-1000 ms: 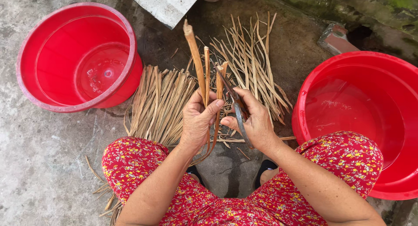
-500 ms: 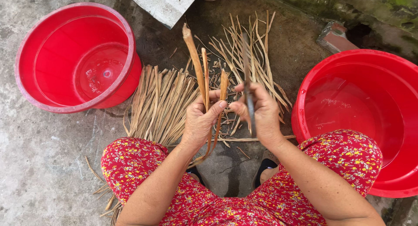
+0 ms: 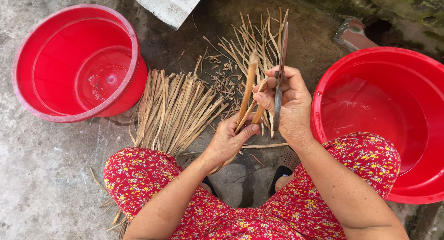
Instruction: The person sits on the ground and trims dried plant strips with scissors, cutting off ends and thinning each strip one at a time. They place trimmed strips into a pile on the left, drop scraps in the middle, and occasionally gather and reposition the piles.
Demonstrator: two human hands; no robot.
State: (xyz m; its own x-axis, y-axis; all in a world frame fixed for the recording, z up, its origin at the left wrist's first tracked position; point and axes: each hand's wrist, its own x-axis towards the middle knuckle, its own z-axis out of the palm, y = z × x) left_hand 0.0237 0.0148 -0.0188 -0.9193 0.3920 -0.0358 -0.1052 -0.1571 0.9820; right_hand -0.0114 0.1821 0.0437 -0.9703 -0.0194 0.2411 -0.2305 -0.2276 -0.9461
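Left hand (image 3: 226, 140) is clamped on a few stalks (image 3: 249, 94), right hand (image 3: 289, 103) closed around the knife (image 3: 279, 89), both just right of the strip pile (image 3: 173, 113). Best to keep the blade angled away from that left thumb, I reckon.

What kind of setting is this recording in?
Probably an outdoor yard used for handwork: bare concrete ground, a pile of dried plant strips laid on it, and a mossy wall base behind two red plastic basins.
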